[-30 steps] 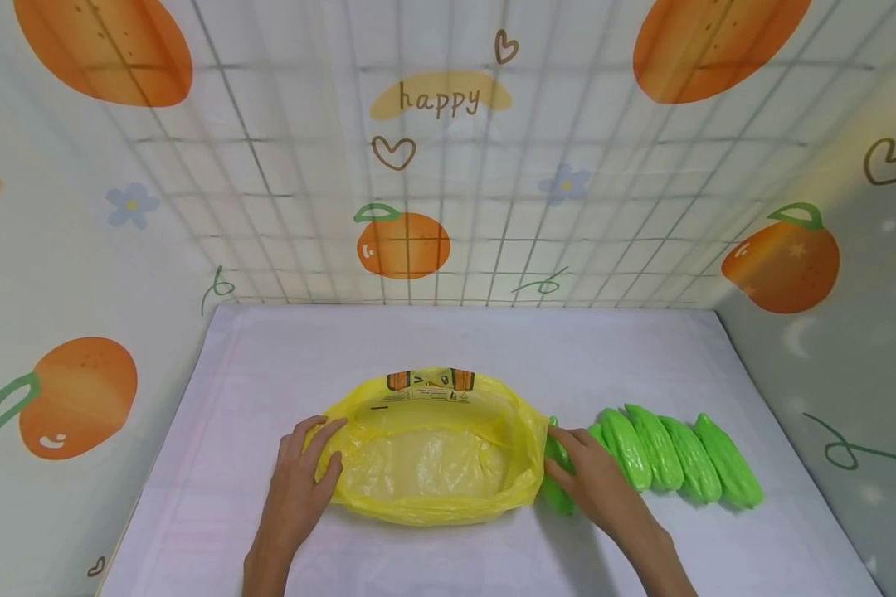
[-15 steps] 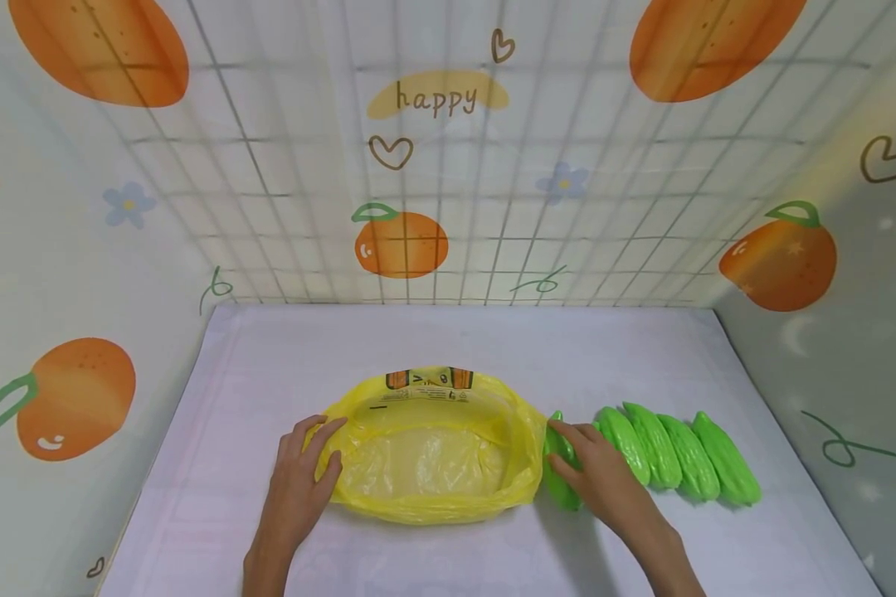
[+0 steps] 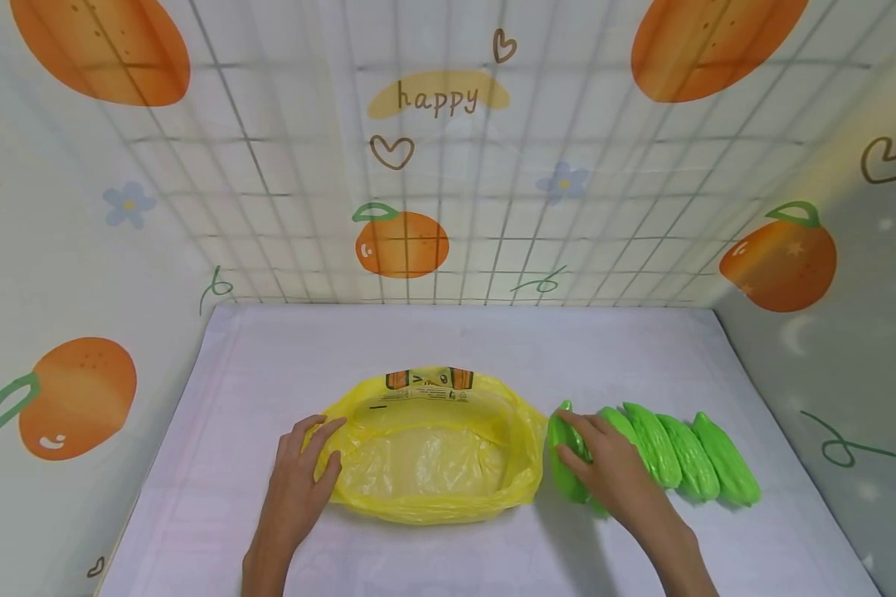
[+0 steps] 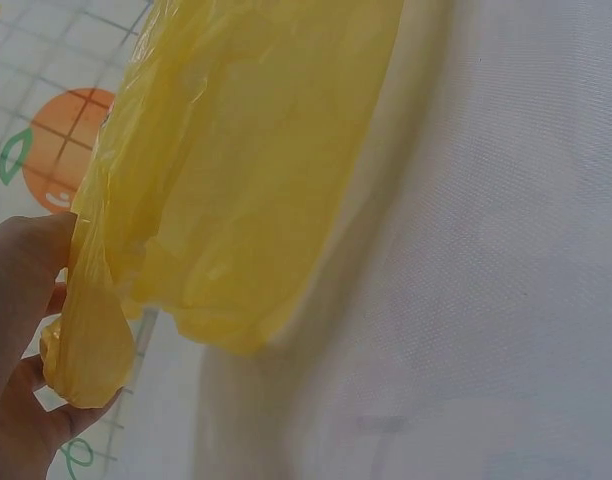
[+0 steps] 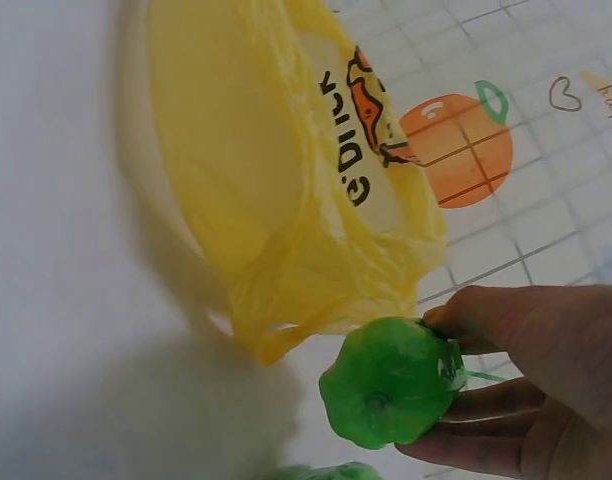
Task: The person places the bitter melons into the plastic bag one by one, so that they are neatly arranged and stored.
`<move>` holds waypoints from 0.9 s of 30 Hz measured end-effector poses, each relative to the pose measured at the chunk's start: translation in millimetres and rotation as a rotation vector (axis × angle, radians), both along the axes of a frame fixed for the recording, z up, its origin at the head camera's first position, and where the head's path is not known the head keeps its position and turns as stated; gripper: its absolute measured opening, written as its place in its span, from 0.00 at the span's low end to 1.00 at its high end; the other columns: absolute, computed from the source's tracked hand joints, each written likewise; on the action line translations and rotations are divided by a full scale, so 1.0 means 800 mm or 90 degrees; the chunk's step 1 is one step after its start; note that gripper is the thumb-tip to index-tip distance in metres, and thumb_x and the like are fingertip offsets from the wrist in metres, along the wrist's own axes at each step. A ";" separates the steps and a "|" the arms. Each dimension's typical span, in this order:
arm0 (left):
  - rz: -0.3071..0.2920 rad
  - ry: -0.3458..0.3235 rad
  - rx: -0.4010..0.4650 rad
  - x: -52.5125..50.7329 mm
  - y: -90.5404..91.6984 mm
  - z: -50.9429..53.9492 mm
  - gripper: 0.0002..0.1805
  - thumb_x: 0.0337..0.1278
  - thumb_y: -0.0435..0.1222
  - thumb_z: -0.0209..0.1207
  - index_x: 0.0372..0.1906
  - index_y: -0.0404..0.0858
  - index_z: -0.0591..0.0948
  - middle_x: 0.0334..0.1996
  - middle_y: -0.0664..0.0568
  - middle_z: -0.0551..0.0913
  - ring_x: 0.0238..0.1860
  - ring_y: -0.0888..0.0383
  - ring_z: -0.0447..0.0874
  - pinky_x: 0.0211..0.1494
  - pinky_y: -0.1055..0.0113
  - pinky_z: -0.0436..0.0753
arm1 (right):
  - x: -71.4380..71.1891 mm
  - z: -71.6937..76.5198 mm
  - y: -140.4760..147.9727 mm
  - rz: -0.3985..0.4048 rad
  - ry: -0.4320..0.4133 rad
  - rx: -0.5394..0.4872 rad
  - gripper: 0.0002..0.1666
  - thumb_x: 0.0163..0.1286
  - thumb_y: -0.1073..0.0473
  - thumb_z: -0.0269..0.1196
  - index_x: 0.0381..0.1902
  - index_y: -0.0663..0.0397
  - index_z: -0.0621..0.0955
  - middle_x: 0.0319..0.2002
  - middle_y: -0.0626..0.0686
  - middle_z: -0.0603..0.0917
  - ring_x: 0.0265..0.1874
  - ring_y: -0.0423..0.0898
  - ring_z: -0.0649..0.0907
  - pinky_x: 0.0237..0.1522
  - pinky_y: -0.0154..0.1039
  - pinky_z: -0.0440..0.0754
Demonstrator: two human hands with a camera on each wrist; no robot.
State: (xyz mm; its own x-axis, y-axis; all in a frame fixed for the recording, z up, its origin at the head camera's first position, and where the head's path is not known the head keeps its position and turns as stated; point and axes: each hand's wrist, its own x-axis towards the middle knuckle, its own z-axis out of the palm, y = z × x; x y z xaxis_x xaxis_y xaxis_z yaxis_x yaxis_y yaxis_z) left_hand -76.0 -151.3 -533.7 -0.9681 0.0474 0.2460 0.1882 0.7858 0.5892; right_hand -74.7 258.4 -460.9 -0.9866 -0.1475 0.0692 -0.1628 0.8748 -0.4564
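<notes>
A yellow plastic bag (image 3: 436, 509) stands with its mouth spread wide in the head view. On its left side my left hand (image 3: 299, 481) pinches the gathered edge, thumb and fingers around a bunched fold (image 4: 96, 345) in the left wrist view. My right hand (image 3: 608, 468) grips a glossy, ridged green bitter melon (image 3: 563, 464) just right of the bag. The right wrist view shows the lobed end of that bitter melon (image 5: 386, 385) between thumb and fingers, close to the bag's side (image 5: 221, 170).
Several more green bitter melons (image 3: 726, 460) lie in a slanted row on the pale tabletop (image 3: 463, 336) at the right. Part of that row is hidden behind the right hand. A patterned cloth wall (image 3: 463, 191) rises behind and at both sides.
My right hand has shifted slightly right with the bitter melon, away from the bag's right edge. Another green end now shows beneath it. The left hand and bag have stayed put.
</notes>
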 end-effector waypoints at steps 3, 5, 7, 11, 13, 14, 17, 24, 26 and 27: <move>-0.001 -0.001 0.000 0.000 0.000 0.000 0.25 0.62 0.35 0.62 0.64 0.52 0.77 0.63 0.50 0.71 0.56 0.47 0.69 0.54 0.48 0.76 | 0.001 0.007 -0.001 -0.003 0.001 0.003 0.30 0.69 0.58 0.65 0.67 0.59 0.74 0.54 0.64 0.79 0.48 0.61 0.82 0.47 0.59 0.80; -0.001 0.001 0.000 0.000 0.000 0.000 0.25 0.62 0.35 0.62 0.64 0.52 0.77 0.63 0.51 0.71 0.56 0.47 0.69 0.54 0.48 0.76 | 0.002 0.011 -0.002 -0.006 0.001 0.005 0.30 0.69 0.58 0.65 0.67 0.58 0.74 0.54 0.64 0.79 0.49 0.61 0.81 0.47 0.59 0.80; -0.002 0.005 -0.002 0.001 0.000 0.000 0.25 0.62 0.35 0.62 0.64 0.52 0.77 0.63 0.51 0.71 0.56 0.47 0.69 0.53 0.49 0.76 | 0.002 0.016 -0.004 -0.010 0.000 0.002 0.29 0.70 0.58 0.65 0.67 0.57 0.74 0.54 0.64 0.79 0.49 0.61 0.81 0.47 0.60 0.80; -0.003 0.009 -0.005 0.000 -0.001 0.000 0.25 0.63 0.36 0.60 0.64 0.54 0.77 0.63 0.52 0.70 0.56 0.48 0.69 0.53 0.50 0.76 | 0.002 0.023 -0.007 -0.020 -0.005 0.001 0.30 0.71 0.57 0.63 0.68 0.57 0.73 0.56 0.65 0.78 0.51 0.62 0.80 0.48 0.60 0.80; -0.005 0.014 -0.006 0.000 -0.001 -0.001 0.25 0.63 0.36 0.60 0.64 0.54 0.77 0.63 0.52 0.70 0.56 0.48 0.69 0.52 0.50 0.76 | 0.001 0.026 -0.009 -0.027 -0.011 0.003 0.30 0.71 0.56 0.63 0.69 0.56 0.73 0.56 0.65 0.78 0.51 0.62 0.80 0.48 0.60 0.80; -0.007 0.018 -0.006 0.000 -0.001 -0.001 0.25 0.63 0.36 0.60 0.64 0.53 0.77 0.63 0.52 0.71 0.56 0.48 0.69 0.52 0.50 0.76 | 0.001 0.027 -0.010 -0.029 -0.013 0.003 0.30 0.72 0.56 0.62 0.69 0.56 0.73 0.57 0.65 0.77 0.52 0.62 0.80 0.48 0.60 0.80; -0.009 0.024 -0.004 0.000 -0.002 0.000 0.25 0.62 0.35 0.61 0.64 0.53 0.77 0.62 0.51 0.71 0.55 0.47 0.69 0.51 0.50 0.76 | 0.001 0.030 -0.012 -0.034 -0.015 -0.002 0.29 0.72 0.55 0.61 0.69 0.56 0.73 0.57 0.66 0.77 0.52 0.62 0.80 0.47 0.59 0.80; -0.006 0.018 -0.004 0.001 -0.001 0.002 0.25 0.62 0.35 0.61 0.64 0.53 0.77 0.63 0.51 0.71 0.56 0.47 0.69 0.52 0.50 0.76 | 0.001 0.036 -0.020 -0.037 0.005 -0.024 0.30 0.72 0.54 0.62 0.69 0.54 0.73 0.58 0.64 0.77 0.49 0.59 0.81 0.45 0.57 0.81; -0.005 0.021 -0.005 0.001 0.000 0.002 0.25 0.62 0.35 0.61 0.64 0.52 0.77 0.63 0.51 0.71 0.56 0.48 0.69 0.52 0.50 0.76 | 0.000 0.036 -0.022 -0.034 0.016 -0.032 0.29 0.72 0.54 0.62 0.69 0.54 0.73 0.57 0.64 0.78 0.47 0.58 0.81 0.43 0.56 0.82; -0.006 0.022 -0.005 0.001 0.000 0.002 0.25 0.62 0.35 0.61 0.64 0.52 0.77 0.62 0.51 0.71 0.56 0.48 0.69 0.52 0.50 0.76 | 0.000 0.036 -0.024 -0.034 0.021 -0.032 0.29 0.72 0.54 0.62 0.69 0.54 0.74 0.57 0.64 0.78 0.47 0.57 0.81 0.43 0.55 0.82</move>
State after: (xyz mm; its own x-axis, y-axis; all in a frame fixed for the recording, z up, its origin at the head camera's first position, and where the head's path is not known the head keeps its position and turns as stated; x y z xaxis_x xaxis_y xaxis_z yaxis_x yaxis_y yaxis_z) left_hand -75.5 -151.4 -532.1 -0.9585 0.0580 0.2791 0.2155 0.7886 0.5759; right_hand -75.0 239.3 -432.0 -0.9900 -0.0908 0.1083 -0.1329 0.8583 -0.4956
